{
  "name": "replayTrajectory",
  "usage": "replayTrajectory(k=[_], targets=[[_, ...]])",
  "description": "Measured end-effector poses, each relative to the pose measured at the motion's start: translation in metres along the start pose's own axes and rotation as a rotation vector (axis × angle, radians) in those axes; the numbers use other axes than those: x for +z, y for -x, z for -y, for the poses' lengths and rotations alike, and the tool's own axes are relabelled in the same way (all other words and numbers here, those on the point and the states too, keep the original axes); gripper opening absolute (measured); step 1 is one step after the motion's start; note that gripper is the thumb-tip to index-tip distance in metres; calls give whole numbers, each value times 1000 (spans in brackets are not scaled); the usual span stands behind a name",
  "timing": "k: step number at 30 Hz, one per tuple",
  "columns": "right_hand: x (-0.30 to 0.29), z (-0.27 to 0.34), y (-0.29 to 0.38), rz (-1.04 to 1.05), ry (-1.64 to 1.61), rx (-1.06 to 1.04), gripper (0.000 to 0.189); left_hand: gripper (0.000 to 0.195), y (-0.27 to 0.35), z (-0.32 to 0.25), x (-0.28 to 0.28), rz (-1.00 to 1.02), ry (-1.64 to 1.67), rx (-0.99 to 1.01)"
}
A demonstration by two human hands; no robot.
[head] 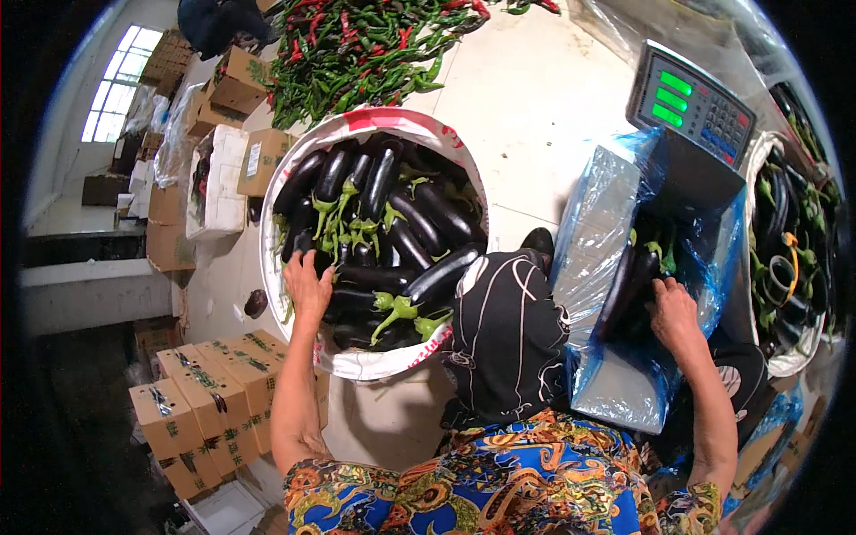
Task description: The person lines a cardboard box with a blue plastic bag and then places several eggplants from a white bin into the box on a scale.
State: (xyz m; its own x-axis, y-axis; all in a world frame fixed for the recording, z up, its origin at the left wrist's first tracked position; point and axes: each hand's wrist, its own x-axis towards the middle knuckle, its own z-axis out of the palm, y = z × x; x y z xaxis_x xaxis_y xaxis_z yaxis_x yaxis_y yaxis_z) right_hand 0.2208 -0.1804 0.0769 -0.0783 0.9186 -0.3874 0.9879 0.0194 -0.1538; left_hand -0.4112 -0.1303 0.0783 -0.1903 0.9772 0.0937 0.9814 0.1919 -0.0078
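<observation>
My left hand (pixel 309 287) is at the near left of a round, white-lined basket (pixel 271 267), its thumb and fingers apart and its fingertips at the end of a dark eggplant (pixel 303 239). Glossy eggplants with green stems, such as one eggplant (pixel 381 184), fill this basket. To the right, my right hand (pixel 674 313) reaches into an open carton lined with blue plastic film (pixel 595 214). Its fingers touch the eggplants (pixel 643 267) lying inside; whether they grip one is hidden. The carton stands between my knees.
A digital scale display (pixel 695 100) stands beyond the carton. At right is another eggplant basket (pixel 796 351) with an orange-handled item (pixel 792 267). Green and red peppers (pixel 361 53) lie heaped ahead. Closed cartons (pixel 207 394) are stacked at left; a person (pixel 217 27) is at upper left.
</observation>
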Motion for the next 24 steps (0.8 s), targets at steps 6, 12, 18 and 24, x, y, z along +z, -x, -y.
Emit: replayTrajectory(k=[6,12,18,24], targets=[[-9,4,-14,-117,-74,-41,38,62,7,91,21,220,438,-456],[-34,13,-6,-72,-229,-7,35,60,11,-4,-48,118,903,-566],[-98,45,-13,19,-889,-199,41,44,17,-157,-151,308,1762,-219],[-167,102,9,-118,-1559,-246,75,86,14,-341,-209,798,1569,546]])
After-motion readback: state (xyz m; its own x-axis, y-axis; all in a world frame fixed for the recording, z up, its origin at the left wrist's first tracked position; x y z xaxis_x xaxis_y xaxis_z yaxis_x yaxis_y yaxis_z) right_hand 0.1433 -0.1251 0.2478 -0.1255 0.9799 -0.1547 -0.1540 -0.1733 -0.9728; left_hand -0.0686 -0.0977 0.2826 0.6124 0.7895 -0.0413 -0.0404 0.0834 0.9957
